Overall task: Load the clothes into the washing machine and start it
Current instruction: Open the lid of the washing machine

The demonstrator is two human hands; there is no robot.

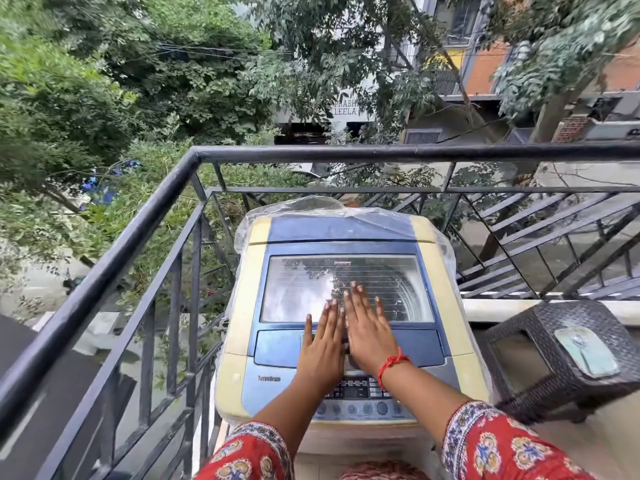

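I am laying my left hand and my right hand flat, fingers straight, side by side and almost touching, gripping nothing. Both are resting on the closed lid of the washing machine, right at its near edge where the glass window meets the blue front strip. The machine is sitting directly ahead of me, its long axis running away from me toward the balcony railing. The lid's near edge is lying crosswise under both palms, so I judge the lift has to start there and swing up and away; my right hand is reaching slightly farther over the glass. The control panel is showing just below my wrists, nearer to me. I am seeing no clothes anywhere, so loading looks not yet begun. A clear plastic cover is bunching over the far end, where the opening lid may catch. A dark wicker stool is standing to my right, well clear.
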